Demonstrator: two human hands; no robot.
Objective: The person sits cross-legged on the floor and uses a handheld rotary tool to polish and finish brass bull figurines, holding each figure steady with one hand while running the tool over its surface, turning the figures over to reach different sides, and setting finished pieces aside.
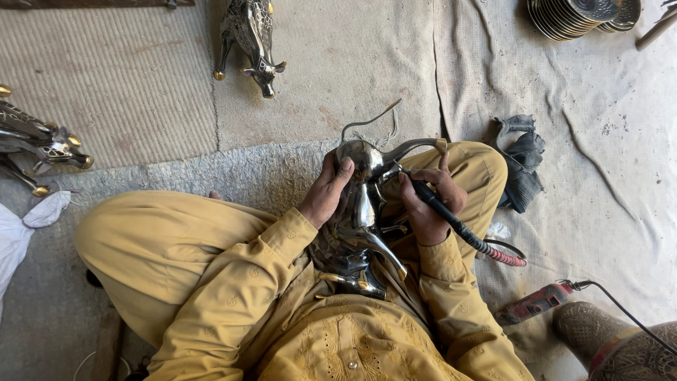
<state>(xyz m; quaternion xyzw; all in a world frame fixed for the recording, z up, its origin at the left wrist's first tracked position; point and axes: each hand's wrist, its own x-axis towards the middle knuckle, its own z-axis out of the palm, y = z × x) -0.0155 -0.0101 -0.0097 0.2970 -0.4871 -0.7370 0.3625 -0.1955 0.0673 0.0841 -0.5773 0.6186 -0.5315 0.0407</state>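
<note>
Polished metal animal figure [361,212] held in lap, long axis running away from body, rounded end pointing forward, legs and horns splayed sideways. Left hand [326,192] wrapped around figure's flank. Right hand [431,201] gripping black engraving handpiece [438,208], tip touching figure's upper side.

Metal bull figurine [252,41] on mat, stacked plates [578,15] top rt (dark rags [523,161] nearby).
</note>
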